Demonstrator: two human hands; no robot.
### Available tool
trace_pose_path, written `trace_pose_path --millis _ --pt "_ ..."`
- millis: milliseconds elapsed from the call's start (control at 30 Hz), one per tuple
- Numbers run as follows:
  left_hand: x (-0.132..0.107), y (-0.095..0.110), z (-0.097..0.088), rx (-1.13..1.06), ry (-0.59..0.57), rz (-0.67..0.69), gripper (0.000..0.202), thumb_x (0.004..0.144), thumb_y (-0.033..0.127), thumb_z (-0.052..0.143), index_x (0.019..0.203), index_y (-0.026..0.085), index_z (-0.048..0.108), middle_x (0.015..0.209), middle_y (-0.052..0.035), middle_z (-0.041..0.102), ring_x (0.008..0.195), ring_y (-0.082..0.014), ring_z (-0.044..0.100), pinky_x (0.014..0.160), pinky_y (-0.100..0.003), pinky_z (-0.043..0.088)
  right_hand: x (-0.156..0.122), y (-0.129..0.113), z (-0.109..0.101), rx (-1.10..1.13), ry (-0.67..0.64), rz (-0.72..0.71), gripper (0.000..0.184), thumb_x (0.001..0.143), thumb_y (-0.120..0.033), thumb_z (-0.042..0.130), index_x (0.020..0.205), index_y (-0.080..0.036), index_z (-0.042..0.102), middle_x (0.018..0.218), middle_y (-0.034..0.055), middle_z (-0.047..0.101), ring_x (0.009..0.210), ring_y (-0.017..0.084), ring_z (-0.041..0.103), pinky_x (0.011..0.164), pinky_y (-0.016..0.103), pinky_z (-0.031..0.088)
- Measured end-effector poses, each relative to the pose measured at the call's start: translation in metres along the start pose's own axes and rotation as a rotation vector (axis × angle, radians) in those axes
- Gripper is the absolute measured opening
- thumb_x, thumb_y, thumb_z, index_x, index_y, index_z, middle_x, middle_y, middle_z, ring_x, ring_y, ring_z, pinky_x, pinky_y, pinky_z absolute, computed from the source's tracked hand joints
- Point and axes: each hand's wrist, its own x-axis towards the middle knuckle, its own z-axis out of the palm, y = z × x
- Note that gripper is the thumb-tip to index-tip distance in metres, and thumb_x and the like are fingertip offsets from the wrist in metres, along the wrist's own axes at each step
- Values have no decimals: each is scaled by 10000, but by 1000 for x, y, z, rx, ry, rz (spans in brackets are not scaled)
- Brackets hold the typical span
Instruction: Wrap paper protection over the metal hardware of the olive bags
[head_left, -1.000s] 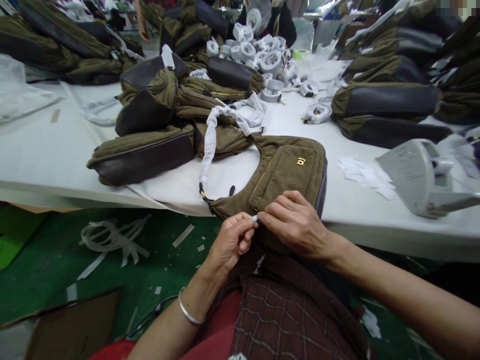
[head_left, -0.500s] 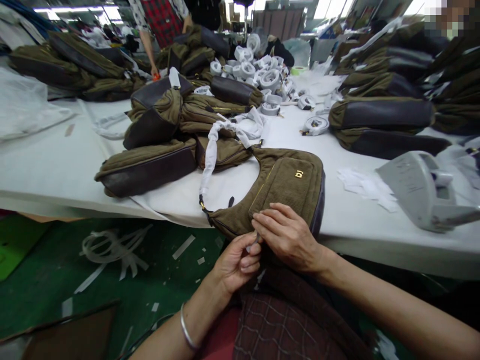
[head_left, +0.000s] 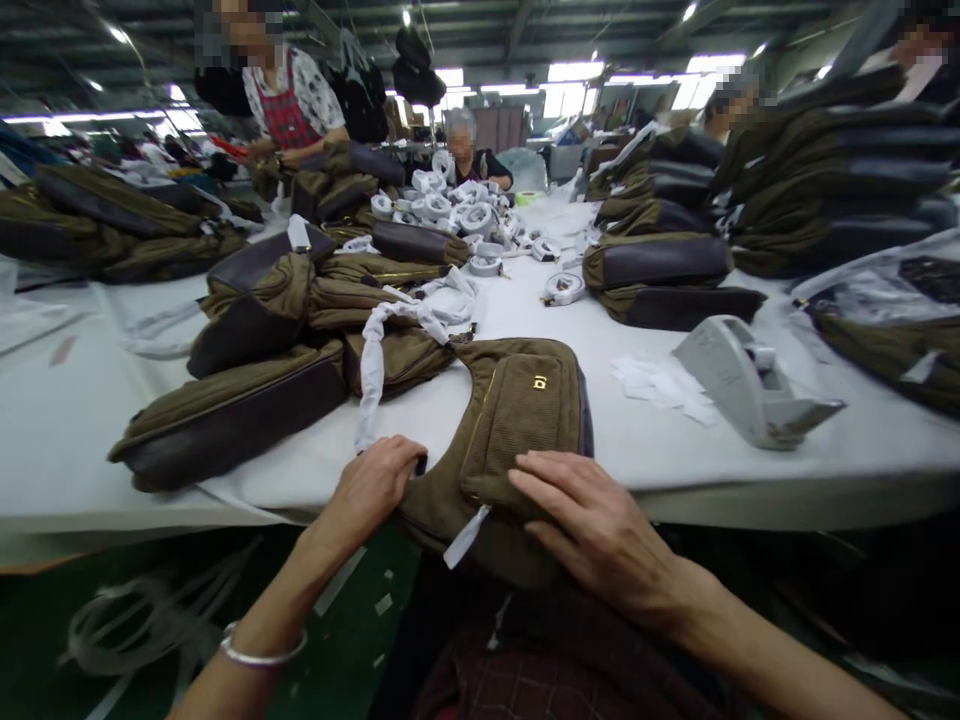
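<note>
An olive corduroy handbag with a gold logo lies at the table's near edge, partly hanging over it. Its handle is wrapped in white paper. My left hand curls over the bag's left end, where the handle joins. My right hand lies flat on the bag's lower right part, fingers stretched out. A white strip hangs from the bag between my hands.
More olive and brown bags are piled left and behind, with stacks at right. A grey tape dispenser and white paper scraps lie on the white table. Wrapped white rolls lie at the back. Other people work across the table.
My view has tilted up. Both hands left the small white piece they pinched at the bag's edge. The left now grips the bag's end and the right lies flat on it.
</note>
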Motion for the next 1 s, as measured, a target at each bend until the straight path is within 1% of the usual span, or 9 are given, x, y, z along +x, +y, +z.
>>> trace_pose_path --millis 133,267,333,400,500,600,800,933,1000 --pt "8 -11 4 -74 -148 93 382 920 146 362 1097 234 688 1100 -69 684 1032 -204 615 909 -329 470 -46 23 -27 8 120 475 212 940 -301 544 1085 -189 651 987 102 713 898 229 684 806 380 561" --pt "12 -12 4 -157 -185 189 414 885 116 369 1095 250 699 1222 -68 639 1097 -193 604 970 -315 457 -76 37 -25 434 -186 1030 430 916 -583 477 924 -187 645 792 63 687 654 205 684 548 308 551" --pt "15 -8 1 -162 -235 218 412 859 102 386 1086 251 696 1205 -61 642 1087 -193 609 969 -306 455 -78 32 -14 830 -338 1134 540 882 -673 447 1008 -174 611 890 81 679 625 189 686 441 258 510" --pt "17 -1 -3 -172 -294 230 403 839 96 395 1075 246 686 1146 -52 652 1036 -187 621 938 -288 459 -72 22 -2 1141 -374 1140 617 836 -706 487 1141 -173 553 951 96 677 601 173 682 392 220 476" --pt "14 12 -9 -207 -370 233 351 833 108 409 1030 233 672 1080 -48 642 995 -182 616 912 -271 451 -56 16 3 1247 -282 1195 568 805 -616 591 1128 -150 556 796 58 682 485 113 606 374 174 421" --pt "7 22 -3 -248 -472 225 276 844 145 442 994 233 657 1016 -37 639 966 -180 611 896 -264 446 -42 34 -13 1095 -160 1228 414 768 -487 655 984 -140 595 685 0 629 419 76 498 366 180 393" --pt "-4 48 48 -205 -458 190 213 879 202 446 889 223 657 903 -61 649 859 -213 627 784 -304 469 -14 114 -57 759 12 905 267 812 -378 623 919 -136 656 697 -20 612 592 107 536 534 211 426" --pt "-5 85 83 -481 -313 79 196 885 254 478 1002 236 634 992 -94 691 891 -242 660 795 -334 500 2 162 -52 359 127 849 262 839 -348 594 973 -145 693 939 35 707 863 177 630 750 262 479" --pt "-6 103 96 -686 -346 -39 272 899 293 443 1135 230 563 1055 -107 693 748 -219 682 655 -314 524 1 175 -43 239 157 888 269 842 -334 600 1011 -149 698 1002 63 717 926 202 635 821 300 474"
